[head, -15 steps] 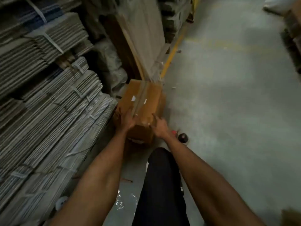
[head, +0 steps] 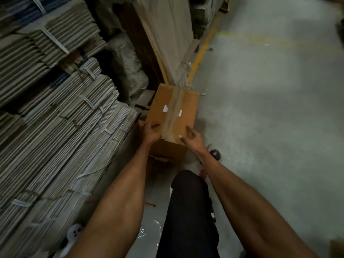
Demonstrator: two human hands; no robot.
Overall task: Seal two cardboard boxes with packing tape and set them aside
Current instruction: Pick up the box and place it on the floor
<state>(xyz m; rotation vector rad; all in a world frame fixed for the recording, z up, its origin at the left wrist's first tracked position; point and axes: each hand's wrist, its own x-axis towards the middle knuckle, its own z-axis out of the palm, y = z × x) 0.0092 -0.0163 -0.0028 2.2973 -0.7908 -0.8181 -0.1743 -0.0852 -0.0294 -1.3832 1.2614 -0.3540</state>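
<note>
A brown cardboard box (head: 173, 108) stands on the floor ahead of me, with a strip of packing tape along its top seam and two small white labels. My left hand (head: 149, 132) grips its near left corner, thumb on top and fingers round the side. My right hand (head: 192, 138) is at the near right corner with spread, straight fingers, their tips touching the top. A red and black tape dispenser (head: 215, 153) lies on the floor just behind my right forearm, partly hidden.
Strapped bundles of flattened cardboard (head: 55, 127) are stacked high on the left, close to the box. Large cardboard sheets (head: 167, 40) lean at the back beside a yellow floor line (head: 202, 49). My knee in black trousers (head: 188, 211) is in front. Grey concrete floor (head: 270, 118) spreads right.
My right hand's fingers have straightened and spread at the box's near right corner. My left hand keeps its hold. The box has barely shifted.
</note>
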